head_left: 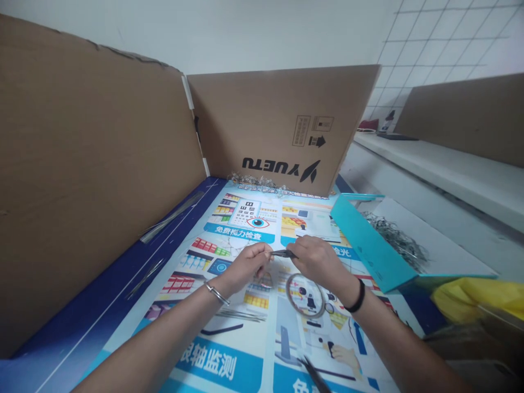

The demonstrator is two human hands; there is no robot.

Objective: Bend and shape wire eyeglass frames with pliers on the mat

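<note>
My right hand is closed around a pair of dark, narrow-nosed pliers, their tip pointing left. That tip meets the fingertips of my left hand, which are pinched together on something thin; the fingers mostly hide it, so I cannot make out what it is. Just below the left fingers is a small, clear, shiny thing. A pale ring like a tape roll lies below my right hand. Thin metal wires rest on the printed sheet under my left wrist.
Cardboard panels stand at the back and left. More wires lie along the left edge, and a tangled clear heap sits at the back. At right, a turquoise box holds tangled wire. A dark pointed tool lies in front.
</note>
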